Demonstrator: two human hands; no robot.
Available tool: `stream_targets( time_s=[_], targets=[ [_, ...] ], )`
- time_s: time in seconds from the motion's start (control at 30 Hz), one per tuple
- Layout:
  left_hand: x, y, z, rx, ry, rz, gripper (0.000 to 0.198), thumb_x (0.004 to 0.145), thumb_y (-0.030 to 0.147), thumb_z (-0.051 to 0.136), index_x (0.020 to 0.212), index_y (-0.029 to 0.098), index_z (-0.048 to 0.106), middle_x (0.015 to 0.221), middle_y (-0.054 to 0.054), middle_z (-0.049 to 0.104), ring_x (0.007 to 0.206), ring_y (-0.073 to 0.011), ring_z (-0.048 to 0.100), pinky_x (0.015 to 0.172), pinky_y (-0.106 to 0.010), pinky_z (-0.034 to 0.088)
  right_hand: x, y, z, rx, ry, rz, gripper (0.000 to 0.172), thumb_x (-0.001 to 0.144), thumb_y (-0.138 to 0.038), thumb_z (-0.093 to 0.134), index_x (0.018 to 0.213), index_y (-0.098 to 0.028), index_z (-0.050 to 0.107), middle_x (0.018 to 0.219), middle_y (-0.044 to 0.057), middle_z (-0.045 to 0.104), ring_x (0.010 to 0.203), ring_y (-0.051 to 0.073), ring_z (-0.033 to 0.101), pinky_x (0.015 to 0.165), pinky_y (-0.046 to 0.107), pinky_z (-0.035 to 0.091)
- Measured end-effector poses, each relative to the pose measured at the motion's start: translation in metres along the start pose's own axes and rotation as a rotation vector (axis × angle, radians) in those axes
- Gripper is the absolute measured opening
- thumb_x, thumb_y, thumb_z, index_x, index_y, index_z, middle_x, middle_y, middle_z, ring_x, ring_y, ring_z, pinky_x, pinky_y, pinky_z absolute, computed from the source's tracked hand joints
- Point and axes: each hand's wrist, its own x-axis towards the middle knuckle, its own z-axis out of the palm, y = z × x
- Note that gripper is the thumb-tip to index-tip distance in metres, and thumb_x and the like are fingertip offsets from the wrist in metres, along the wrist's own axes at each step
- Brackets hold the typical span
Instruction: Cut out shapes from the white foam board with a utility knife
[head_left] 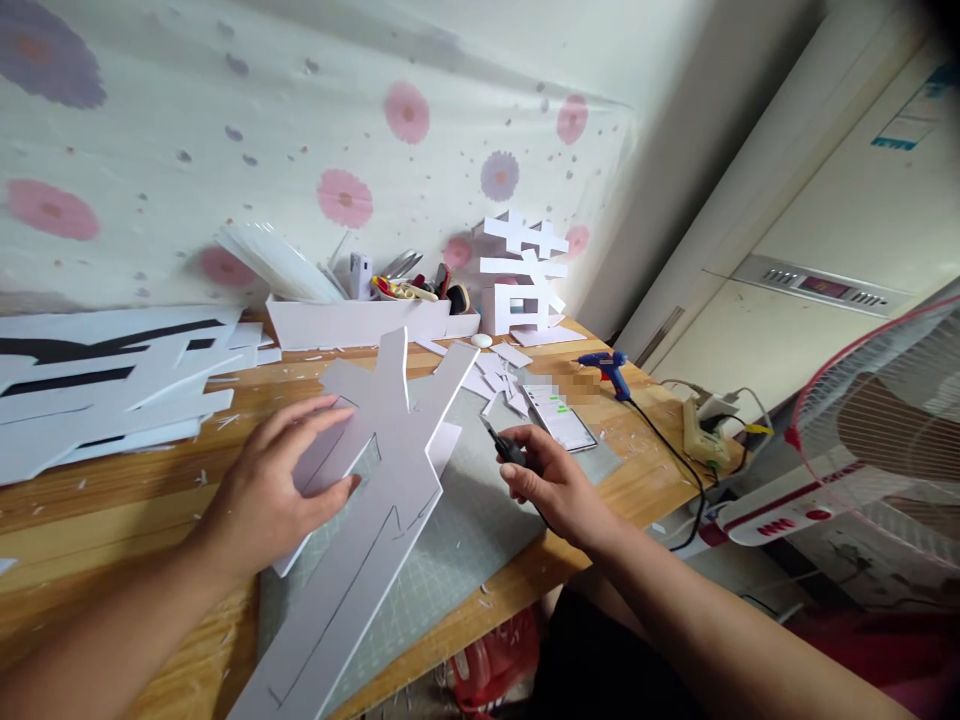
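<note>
A large white foam board cutout [405,460], shaped like strokes of a character, is tilted over the cutting mat [465,540]. Pencil lines are drawn on its face. My left hand [281,480] holds its left part, fingers on the face and thumb at the edge of an opening. To the right of the board, my right hand [547,480] is closed round the dark handle of a craft knife [496,440]. The blade points up and left, apart from the board. Small white offcuts [499,375] lie behind the knife, beside a phone [562,420].
Stacked white cutouts [112,390] lie at left. A white box [352,322] of tools stands by the wall, with an assembled white character [525,275] right of it. A blue glue gun [609,372], its cord, a power strip [705,430] and a fan [885,430] are at right.
</note>
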Motion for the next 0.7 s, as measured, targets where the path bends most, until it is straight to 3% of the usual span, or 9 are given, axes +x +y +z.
stream_targets(
  time_s=[0.1,0.23,0.47,0.7],
  targets=[
    [-0.001,0.0,0.0,-0.023,-0.029,0.003,0.044,0.096,0.043,0.059,0.139,0.035,0.058,0.148,-0.007,0.059,0.134,-0.0351,0.062,0.113,-0.062,0.052,-0.002,-0.004,0.003,-0.142,-0.129,-0.125,0.043,0.096,-0.06,0.07,0.113,-0.021,0.067,0.085,0.001,0.062,0.069,0.014,0.057,0.066,0.028,0.049],
    [-0.003,0.005,-0.002,-0.09,-0.103,0.031,0.047,0.096,0.039,0.061,0.142,0.038,0.056,0.151,-0.004,0.058,0.137,-0.0316,0.06,0.117,-0.056,0.05,-0.001,-0.012,0.01,-0.213,-0.25,-0.231,0.05,0.103,-0.066,0.056,0.114,-0.019,0.069,0.097,0.008,0.067,0.08,0.017,0.062,0.072,0.03,0.053],
    [-0.004,0.01,-0.008,-0.241,-0.236,0.047,0.052,0.097,0.041,0.066,0.147,0.042,0.053,0.156,-0.001,0.054,0.144,-0.0272,0.055,0.123,-0.045,0.046,-0.001,-0.016,0.019,-0.119,-0.305,-0.16,0.054,0.102,-0.071,0.052,0.105,-0.018,0.064,0.079,0.001,0.061,0.066,0.012,0.057,0.06,0.025,0.049],
    [-0.004,0.009,-0.01,-0.314,-0.265,0.045,0.053,0.096,0.043,0.069,0.148,0.04,0.056,0.156,-0.003,0.054,0.146,-0.027,0.053,0.125,-0.042,0.044,-0.003,-0.018,0.027,-0.17,-0.303,-0.217,0.055,0.103,-0.072,0.049,0.101,-0.019,0.064,0.076,0.001,0.062,0.064,0.013,0.056,0.056,0.024,0.046]
  ],
)
